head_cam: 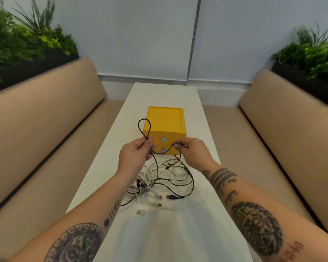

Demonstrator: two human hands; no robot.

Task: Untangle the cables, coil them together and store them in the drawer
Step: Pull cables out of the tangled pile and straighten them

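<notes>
Two tan benches (46,129) are flanking the long white table (165,95) on which the yellow drawer box (165,120) is standing, its two drawer fronts facing you and sitting flush. On your side of the box, the tangle of white and black cables (165,178) is lying spread on the tabletop. You are holding both hands up just in front of the box and above the tangle. Your left hand (134,156), before the box's left corner, is curling its fingers and thumb around the black cable (160,153), so that a tall loop is standing up against the box's left edge. Your right hand (193,150), before the box's right corner, is pinching the same cable between thumb and fingertips. The cable is sagging between your hands across the lower drawer front, and its strands are trailing down into the tangle. Farthest from the box, a white USB plug (141,212) is lying alone at the tangle's near edge.
</notes>
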